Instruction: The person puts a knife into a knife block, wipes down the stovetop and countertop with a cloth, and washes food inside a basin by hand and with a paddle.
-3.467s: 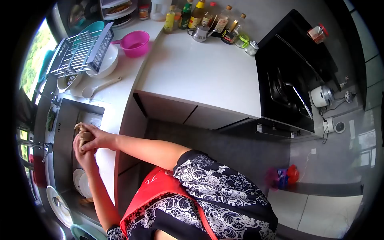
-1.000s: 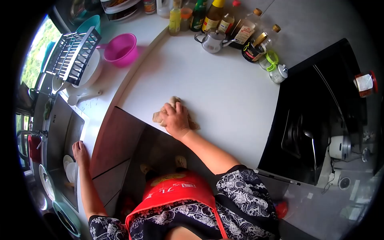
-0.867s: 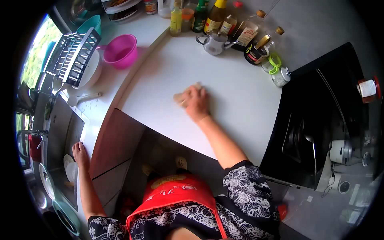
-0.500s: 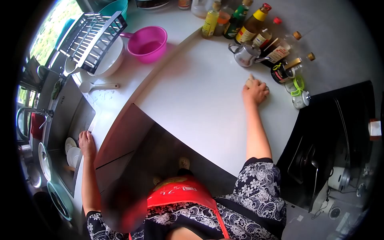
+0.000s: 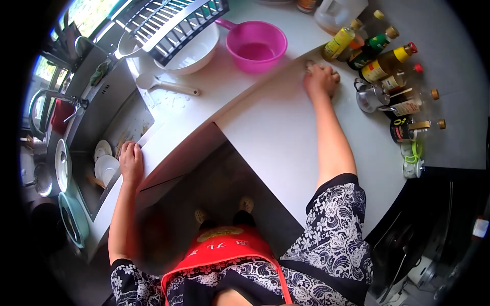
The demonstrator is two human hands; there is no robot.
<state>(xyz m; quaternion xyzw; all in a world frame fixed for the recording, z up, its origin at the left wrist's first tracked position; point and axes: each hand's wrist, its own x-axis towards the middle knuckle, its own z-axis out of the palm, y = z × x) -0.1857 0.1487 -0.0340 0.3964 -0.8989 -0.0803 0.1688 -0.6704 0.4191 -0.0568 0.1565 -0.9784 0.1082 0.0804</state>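
Note:
My right hand [image 5: 321, 81] presses down at the far edge of the white countertop [image 5: 275, 132], fingers bunched round a pale, crumpled cloth [image 5: 310, 64]. Most of the cloth is hidden under the palm. A little to the right of that hand stands a small metal oil pot [image 5: 371, 96] with a spout. My left hand [image 5: 131, 160] lies on the sink's front edge, its fingers stretched over the rim and holding nothing. Small white dishes [image 5: 106, 167] sit in the sink [image 5: 89, 178] beside it.
Several sauce bottles [image 5: 380, 66] line the wall behind the oil pot. On the raised left counter are a pink dipper [image 5: 256, 46], a white bowl [image 5: 196, 51] under a dish rack [image 5: 173, 25], and a pale ladle [image 5: 168, 85]. A dark stove [image 5: 408, 214] adjoins at right.
My right hand has slid the cloth away from me, toward the raised ledge and the yellow-labelled bottle. My left hand stays on the sink edge. The head view has turned rightward.

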